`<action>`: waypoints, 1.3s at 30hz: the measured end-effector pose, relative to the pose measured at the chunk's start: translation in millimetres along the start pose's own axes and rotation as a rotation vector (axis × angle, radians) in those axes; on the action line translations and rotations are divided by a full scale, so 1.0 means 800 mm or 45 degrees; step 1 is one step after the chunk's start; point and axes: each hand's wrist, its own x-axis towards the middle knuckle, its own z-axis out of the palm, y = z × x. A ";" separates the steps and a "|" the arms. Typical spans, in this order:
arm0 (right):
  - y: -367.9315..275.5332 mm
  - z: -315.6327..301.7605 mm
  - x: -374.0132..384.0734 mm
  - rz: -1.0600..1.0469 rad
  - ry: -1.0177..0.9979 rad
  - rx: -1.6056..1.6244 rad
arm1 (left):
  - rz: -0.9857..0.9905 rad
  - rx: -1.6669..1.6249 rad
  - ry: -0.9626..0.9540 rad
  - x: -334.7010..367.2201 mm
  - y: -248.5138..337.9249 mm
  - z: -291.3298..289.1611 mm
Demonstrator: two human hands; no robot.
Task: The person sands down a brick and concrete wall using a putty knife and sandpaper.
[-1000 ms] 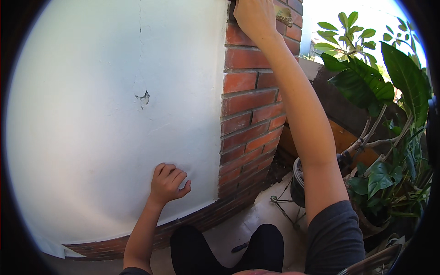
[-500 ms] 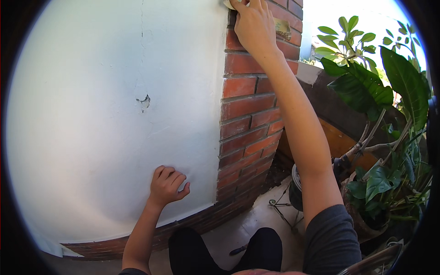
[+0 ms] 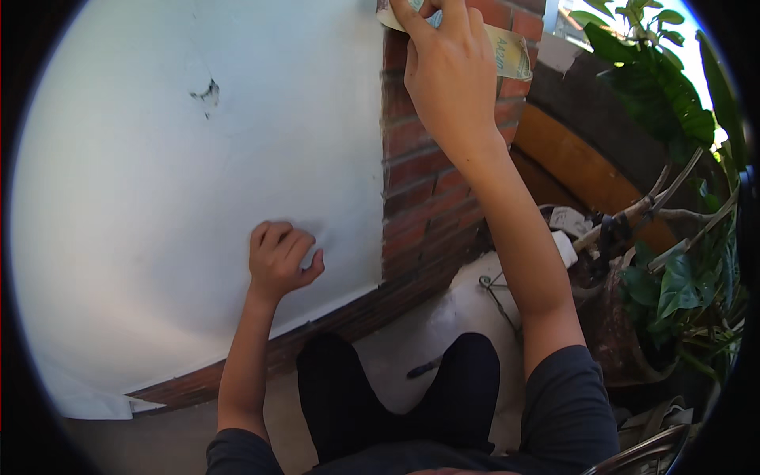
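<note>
My right hand [image 3: 455, 83] reaches up to the top of the red brick edging [image 3: 423, 162] and grips a strip of sandpaper [image 3: 511, 54]. One end of the strip sticks out to the right of the hand. Its other end shows under the fingers at the wall's upper right corner; part of the strip is hidden by the hand. Lower down, my left hand [image 3: 281, 261] rests against the white wall [image 3: 158, 198], its fingers loosely curled, the thumb apart and nothing visible in it.
A chipped hole [image 3: 207, 93] with a thin crack above it marks the wall. On the right stand leafy plants [image 3: 677, 281] and a large pot [image 3: 625, 332]. A dark-handled tool [image 3: 423, 368] lies on the floor between my knees. A thin metal stand [image 3: 499, 297] is beside my right arm.
The view has shifted, so the wall's hole sits higher and further left. More of the sandpaper shows beside my right hand. My left hand stays curled at the wall.
</note>
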 end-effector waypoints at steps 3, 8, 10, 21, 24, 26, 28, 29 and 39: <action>0.002 0.013 -0.133 0.112 0.062 0.088 | -0.001 0.026 0.021 0.006 -0.005 0.003; -0.035 0.034 -0.369 0.608 -0.211 0.341 | 0.035 0.032 -0.020 0.003 -0.009 0.016; -0.061 0.046 -0.439 0.613 -0.232 0.342 | 0.053 0.083 0.015 -0.001 -0.006 0.020; -0.107 0.086 -0.449 0.597 -0.168 0.397 | 0.066 0.162 0.027 -0.008 -0.006 0.012; -0.110 0.095 -0.445 0.651 -0.140 0.454 | 0.069 0.158 0.034 -0.008 -0.006 0.013; -0.109 0.090 -0.445 0.625 -0.158 0.443 | 0.075 0.168 0.034 -0.006 -0.008 0.010; -0.107 0.086 -0.448 0.598 -0.178 0.422 | 0.111 0.165 0.023 -0.007 -0.006 0.012; -0.105 0.085 -0.450 0.580 -0.207 0.414 | 0.116 0.162 0.030 -0.007 -0.006 0.013; -0.085 0.088 -0.388 0.444 -0.059 0.370 | 0.093 0.178 0.007 -0.006 -0.004 0.011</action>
